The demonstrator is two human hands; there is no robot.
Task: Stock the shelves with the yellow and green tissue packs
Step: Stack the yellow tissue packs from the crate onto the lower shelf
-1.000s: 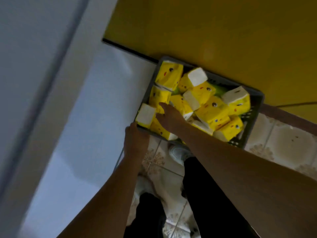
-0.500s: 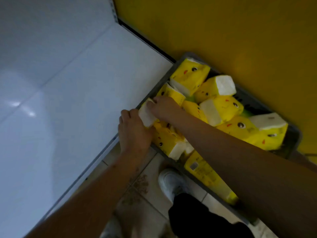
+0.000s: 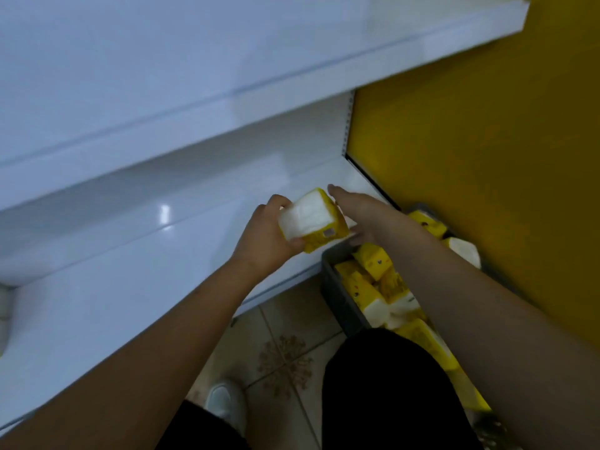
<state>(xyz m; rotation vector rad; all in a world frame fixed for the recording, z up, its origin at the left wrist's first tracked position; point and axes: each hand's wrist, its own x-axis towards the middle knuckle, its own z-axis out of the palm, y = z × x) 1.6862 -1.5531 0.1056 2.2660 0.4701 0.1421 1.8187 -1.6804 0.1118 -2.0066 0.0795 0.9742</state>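
At the centre of the frame the left hand point(image 3: 263, 237) grips a yellow tissue pack point(image 3: 313, 220) above the lower white shelf point(image 3: 130, 254); the right hand point(image 3: 360, 211) touches its far side with straight fingers (released); other packs point(image 3: 373, 259) lie in the grey crate point(image 3: 337, 293) at lower right.

A shop: white display shelves point(image 3: 136, 261) and a crate point(image 3: 337, 297) of tissue packs point(image 3: 373, 261).

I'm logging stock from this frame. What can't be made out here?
- Crate in the head view: the right arm and dark trousers hide much of it, so its packs can't be counted.
- Held tissue pack: print too blurred to read.
- Right hand: the pack hides its fingers.
- Left hand: fingertips behind the pack.
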